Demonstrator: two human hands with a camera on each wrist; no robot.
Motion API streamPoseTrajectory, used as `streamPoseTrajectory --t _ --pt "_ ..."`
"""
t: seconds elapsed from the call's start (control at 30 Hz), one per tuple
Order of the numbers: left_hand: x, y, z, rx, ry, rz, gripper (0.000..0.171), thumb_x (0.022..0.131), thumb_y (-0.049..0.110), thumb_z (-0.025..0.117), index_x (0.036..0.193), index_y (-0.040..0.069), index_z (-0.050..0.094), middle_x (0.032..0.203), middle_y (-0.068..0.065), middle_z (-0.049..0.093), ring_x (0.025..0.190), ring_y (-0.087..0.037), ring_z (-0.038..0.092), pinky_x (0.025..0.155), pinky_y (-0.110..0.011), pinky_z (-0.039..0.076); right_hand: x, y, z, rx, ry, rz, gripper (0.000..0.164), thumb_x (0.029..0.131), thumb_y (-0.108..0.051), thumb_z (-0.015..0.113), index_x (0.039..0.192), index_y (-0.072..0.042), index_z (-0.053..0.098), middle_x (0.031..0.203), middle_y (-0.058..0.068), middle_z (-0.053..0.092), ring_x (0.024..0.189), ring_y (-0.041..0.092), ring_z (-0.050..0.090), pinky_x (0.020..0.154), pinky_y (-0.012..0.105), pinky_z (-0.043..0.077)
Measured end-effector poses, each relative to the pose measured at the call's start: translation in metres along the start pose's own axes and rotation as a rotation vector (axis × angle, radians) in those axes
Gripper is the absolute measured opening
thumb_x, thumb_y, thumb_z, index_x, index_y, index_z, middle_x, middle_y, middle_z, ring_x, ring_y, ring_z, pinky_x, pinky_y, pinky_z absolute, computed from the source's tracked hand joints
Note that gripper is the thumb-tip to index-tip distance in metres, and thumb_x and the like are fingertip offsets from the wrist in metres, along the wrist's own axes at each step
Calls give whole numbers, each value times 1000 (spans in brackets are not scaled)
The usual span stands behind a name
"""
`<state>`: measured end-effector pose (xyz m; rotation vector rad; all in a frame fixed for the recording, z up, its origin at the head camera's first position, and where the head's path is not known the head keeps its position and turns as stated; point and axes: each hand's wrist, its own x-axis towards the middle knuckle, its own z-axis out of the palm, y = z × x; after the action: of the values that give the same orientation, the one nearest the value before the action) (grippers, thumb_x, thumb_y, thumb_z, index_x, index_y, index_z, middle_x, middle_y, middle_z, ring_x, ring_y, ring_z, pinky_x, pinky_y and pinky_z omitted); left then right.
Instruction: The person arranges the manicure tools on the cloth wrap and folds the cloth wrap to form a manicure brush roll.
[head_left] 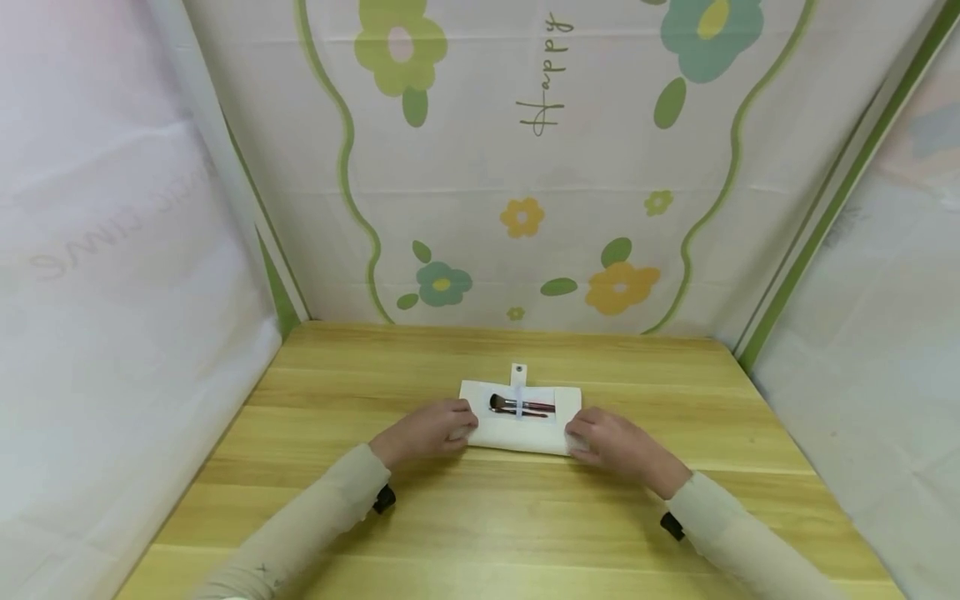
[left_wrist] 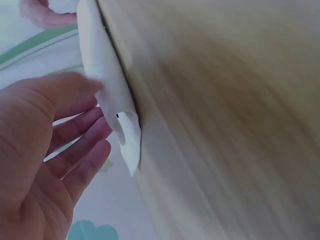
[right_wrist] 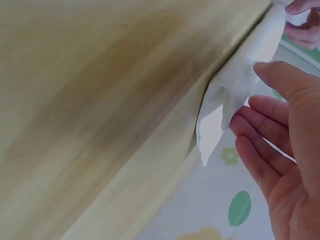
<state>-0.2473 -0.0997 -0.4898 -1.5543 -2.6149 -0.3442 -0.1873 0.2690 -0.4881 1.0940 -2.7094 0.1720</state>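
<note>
A white makeup brush roll [head_left: 517,435] lies on the table, its near part folded over into a soft tube. On its open part, a few makeup brushes [head_left: 498,403] with dark red handles sit under a narrow strap, and a small tab with a snap [head_left: 518,369] sticks out at the far edge. My left hand [head_left: 438,429] grips the roll's left end, thumb on the near side and fingers beyond the fold. At the right end, my right hand [head_left: 611,442] holds the fold the same way. Both wrist views show the hollow end of the fold [left_wrist: 127,131].
The wooden table [head_left: 495,525] spreads around the roll. White cloth walls with printed flowers [head_left: 618,287] rise at its back, left and right. A small black device [head_left: 384,500] is on the left wrist, with another [head_left: 672,526] on the right.
</note>
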Motion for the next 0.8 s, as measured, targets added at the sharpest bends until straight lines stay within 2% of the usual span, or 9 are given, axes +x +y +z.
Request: streamPoseTrajectory --t 0.13,0.3,0.4,0.5,0.57,0.7,0.8 --pt "-5 4 0 51 -60 -31 31 97 21 78 125 10 71 118 -4 70 101 -17 65 92 -32 59 -5 -3 1 -12 -61 31 42 91 -32 84 122 -6 72 119 10 71 104 23 69 88 39 62" --pt "-3 4 2 49 -65 -40 33 95 15 79 126 9 70 119 -4 71 103 -16 67 93 -30 59 -6 -1 5 42 -75 76 39 92 -25 83 124 -6 71 122 10 71 108 25 69 92 42 61" --pt "-2 2 1 4 -72 -63 31 96 10 77 126 9 70 119 -4 72 105 -15 68 93 -30 59 -5 3 7 87 -80 95 36 94 -24 82 123 -6 72 121 8 72 109 24 70 92 43 61" --pt "-1 -3 -1 -94 -70 -91 27 98 7 71 125 7 71 119 -4 73 105 -15 69 93 -31 59 -1 9 5 172 -95 128 33 95 -23 80 122 -6 74 121 7 75 108 21 71 91 41 61" --pt "1 -8 -2 -195 -68 -127 26 99 5 67 125 6 71 120 -5 73 107 -15 69 94 -33 59 2 15 3 254 -105 160 30 95 -22 79 121 -7 75 119 5 76 105 17 71 89 38 61" --pt "5 -22 -4 -434 -62 -232 20 102 7 64 121 10 71 117 -2 73 106 -14 68 93 -34 58 9 30 -1 428 -127 219 26 97 -22 77 120 -10 76 115 2 78 100 11 72 86 33 62" --pt "9 -33 -4 -575 -62 -309 14 104 12 65 117 13 70 111 -1 72 101 -13 67 89 -33 57 12 42 -2 538 -147 283 25 98 -27 77 117 -12 78 111 0 79 97 9 72 85 30 61"
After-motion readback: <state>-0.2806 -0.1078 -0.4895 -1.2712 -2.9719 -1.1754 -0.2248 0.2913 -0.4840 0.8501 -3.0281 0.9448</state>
